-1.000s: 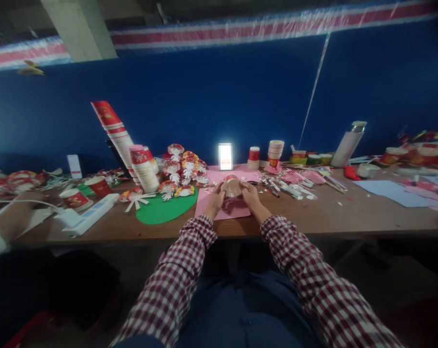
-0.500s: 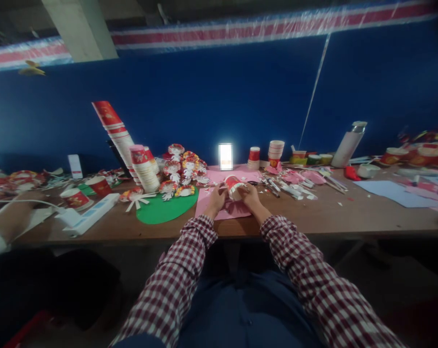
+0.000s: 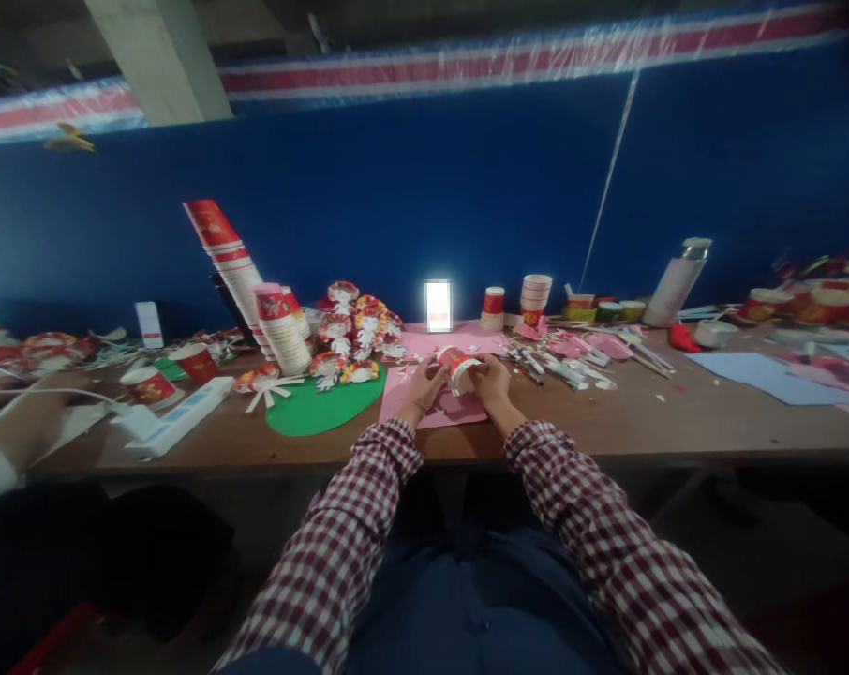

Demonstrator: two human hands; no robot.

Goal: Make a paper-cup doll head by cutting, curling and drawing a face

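Between my two hands is a red and white paper cup (image 3: 456, 366), tilted on its side above pink paper (image 3: 453, 412). My left hand (image 3: 424, 386) grips the cup from the left. On the other side my right hand (image 3: 491, 382) has its fingers round the cup's right end, which looks pale and uneven. Fine detail at the fingertips is blurred. Left of the hands lies a green sheet (image 3: 319, 408), with several red and white paper figures (image 3: 354, 323) at its back edge.
Stacked cups (image 3: 280, 328) lean at the left beside a white power strip (image 3: 186, 417). Another person's arm (image 3: 27, 417) rests at far left. Pens and pink scraps (image 3: 572, 352), a bottle (image 3: 677, 281) and a pale blue sheet (image 3: 768, 375) lie to the right.
The cup has tipped further onto its side and turned between my hands, showing its pale end towards the right. Both hands remain at nearly the same place.
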